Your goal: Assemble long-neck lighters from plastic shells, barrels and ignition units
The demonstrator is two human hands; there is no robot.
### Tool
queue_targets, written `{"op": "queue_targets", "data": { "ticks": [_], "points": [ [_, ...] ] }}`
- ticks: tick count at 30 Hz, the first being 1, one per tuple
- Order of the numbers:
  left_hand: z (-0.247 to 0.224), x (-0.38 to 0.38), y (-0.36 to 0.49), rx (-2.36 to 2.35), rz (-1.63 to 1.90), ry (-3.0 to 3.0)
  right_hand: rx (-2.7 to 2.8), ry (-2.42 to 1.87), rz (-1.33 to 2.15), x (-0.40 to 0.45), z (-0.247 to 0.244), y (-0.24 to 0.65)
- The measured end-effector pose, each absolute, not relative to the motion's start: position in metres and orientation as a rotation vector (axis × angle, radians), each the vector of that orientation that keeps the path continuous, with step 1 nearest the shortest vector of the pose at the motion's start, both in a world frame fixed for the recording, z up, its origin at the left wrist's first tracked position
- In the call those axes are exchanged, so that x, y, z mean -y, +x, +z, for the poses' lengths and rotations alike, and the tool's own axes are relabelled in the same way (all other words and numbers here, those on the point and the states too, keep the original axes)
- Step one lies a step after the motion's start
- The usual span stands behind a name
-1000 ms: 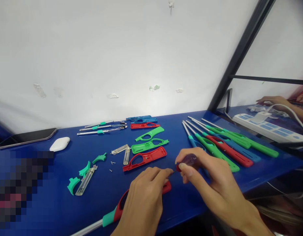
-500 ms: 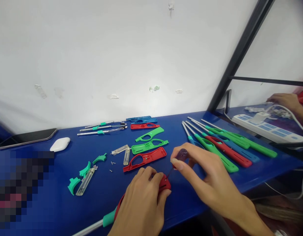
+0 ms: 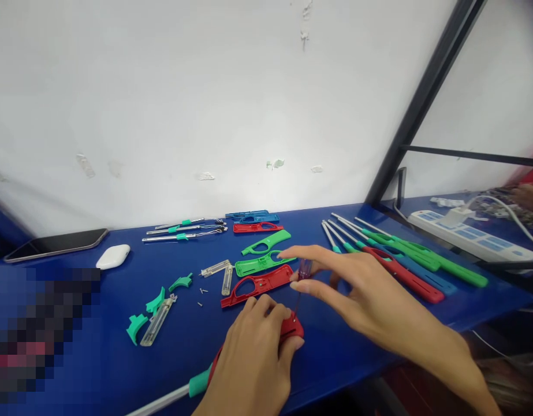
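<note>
My left hand (image 3: 257, 352) is closed around a red long-necked lighter (image 3: 292, 327), pressing it on the blue table. Its teal collar (image 3: 200, 382) and metal tube stick out at the lower left. My right hand (image 3: 348, 289) grips a small screwdriver (image 3: 305, 269) with a dark purple, see-through handle. The shaft points down, its tip at a hole near the lighter's handle end. Behind my hands lie a red shell half (image 3: 257, 285) and green shell halves (image 3: 260, 263). Clear fuel tanks (image 3: 227, 279), teal triggers (image 3: 137, 328) and tiny screws (image 3: 200, 304) lie to the left.
Several whole lighters (image 3: 409, 274) lie fanned out at the right, by a white power strip (image 3: 474, 234) and a black metal frame (image 3: 422, 104). Metal tubes with wires (image 3: 183, 236), a phone (image 3: 56, 244) and a white earbud case (image 3: 112, 256) lie along the back left.
The screwdriver now stands more upright, and my right index finger has stretched out past its handle. My left hand still holds the lighter down. The view has shifted slightly.
</note>
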State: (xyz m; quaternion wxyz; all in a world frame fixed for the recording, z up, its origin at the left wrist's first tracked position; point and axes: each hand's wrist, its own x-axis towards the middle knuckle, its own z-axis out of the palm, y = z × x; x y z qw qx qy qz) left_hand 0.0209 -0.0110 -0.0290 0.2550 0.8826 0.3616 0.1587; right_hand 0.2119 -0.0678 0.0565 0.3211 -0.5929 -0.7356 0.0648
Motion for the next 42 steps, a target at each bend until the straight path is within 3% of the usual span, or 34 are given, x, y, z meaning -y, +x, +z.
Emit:
{"op": "queue_targets", "data": {
  "ticks": [9, 42],
  "points": [
    [-0.0238, 0.0074, 0.0205, -1.009, 0.429, 2.299, 1.933, -1.309, 0.188, 0.0697, 0.0623, 0.2124],
    [-0.02, 0.0074, 0.0213, -1.024, 0.42, 2.268, 1.989, -1.22, 0.11, 0.067, 0.0591, 0.2133]
  ]
}}
